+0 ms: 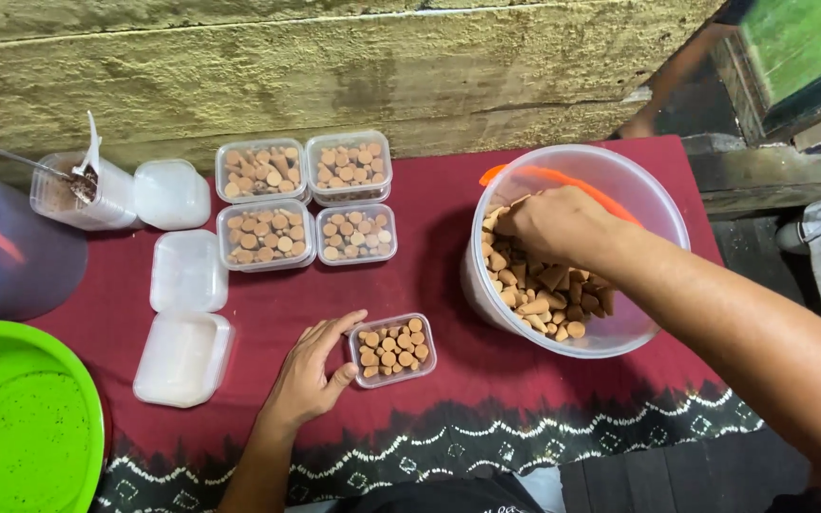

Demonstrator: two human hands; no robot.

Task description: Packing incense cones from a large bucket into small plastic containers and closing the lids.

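My left hand (313, 371) rests on the red cloth, thumb and fingers touching the left side of a small clear box (392, 350) partly filled with upright brown cones. Inside a large clear bucket (620, 182) at the right, my right hand (555, 223) is down among loose brown cones (553, 302), fingers curled into the pile. Whether it grips any cones is hidden.
Several filled small boxes (304, 201) stand in a block at the back. Clear lids (187, 271) lie at the left, next to a cup with a spoon (83, 185). A green basin (21, 423) sits at the front left. The stone wall (334, 66) runs behind.
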